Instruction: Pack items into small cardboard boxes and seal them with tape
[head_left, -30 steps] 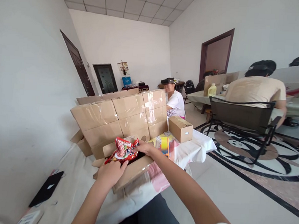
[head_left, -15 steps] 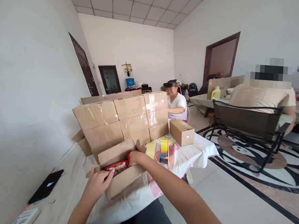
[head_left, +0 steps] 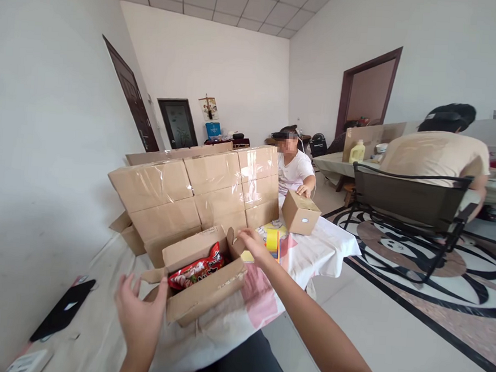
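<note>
The left hand (head_left: pixel 139 313) is holding its grip spread and bare; the right hand (head_left: pixel 255 249) is meeting a flap (head_left: pixel 231 238), pinch unclear. Between them, the red packet (head_left: pixel 196 271) is lying lengthwise inside the box (head_left: pixel 206 300), nearer the left.

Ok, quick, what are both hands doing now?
Left hand: open, at the left end of the open box.
Right hand: at the box's right flap; can't tell if it's gripping.

The open box (head_left: pixel 207 297) partly hides the red packet (head_left: pixel 196 272).
</note>
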`<state>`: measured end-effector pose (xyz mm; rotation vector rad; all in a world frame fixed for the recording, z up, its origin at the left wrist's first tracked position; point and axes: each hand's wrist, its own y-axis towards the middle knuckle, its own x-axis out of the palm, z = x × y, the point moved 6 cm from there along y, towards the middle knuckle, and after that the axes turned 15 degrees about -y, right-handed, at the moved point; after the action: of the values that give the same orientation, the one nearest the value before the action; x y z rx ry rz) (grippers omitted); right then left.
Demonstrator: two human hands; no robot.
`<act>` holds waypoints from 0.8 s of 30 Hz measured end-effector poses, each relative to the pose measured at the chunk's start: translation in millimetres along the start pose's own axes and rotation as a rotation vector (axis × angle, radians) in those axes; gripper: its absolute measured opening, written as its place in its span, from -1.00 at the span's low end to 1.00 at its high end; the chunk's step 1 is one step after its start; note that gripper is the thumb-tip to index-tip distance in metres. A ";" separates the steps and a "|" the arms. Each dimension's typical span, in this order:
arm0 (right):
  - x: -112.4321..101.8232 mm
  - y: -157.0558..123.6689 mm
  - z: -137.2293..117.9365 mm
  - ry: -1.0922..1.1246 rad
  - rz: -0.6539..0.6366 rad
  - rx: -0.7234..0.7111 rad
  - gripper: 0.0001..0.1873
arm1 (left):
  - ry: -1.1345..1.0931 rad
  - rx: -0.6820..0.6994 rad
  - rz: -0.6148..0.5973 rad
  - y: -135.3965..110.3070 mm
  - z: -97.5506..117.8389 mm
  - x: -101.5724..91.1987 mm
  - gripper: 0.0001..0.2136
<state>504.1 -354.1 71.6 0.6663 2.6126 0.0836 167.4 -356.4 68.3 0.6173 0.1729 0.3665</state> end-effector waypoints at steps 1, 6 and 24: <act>1.0 -0.9 4.7 0.061 -0.043 -0.008 -0.52 | -0.068 0.034 0.036 -1.0 2.6 -2.7 -0.21; 23.2 -26.2 -8.8 0.173 -0.358 -0.360 -0.20 | -0.458 -0.003 0.014 2.4 -10.8 0.7 -0.48; 20.2 -38.2 -0.3 0.350 0.000 -0.456 -0.38 | -0.403 -0.311 -0.453 22.0 -72.0 35.2 -0.61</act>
<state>471.1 -378.3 57.6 0.5206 2.7670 0.8358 174.4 -288.0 21.8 0.3197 -0.1305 -0.1714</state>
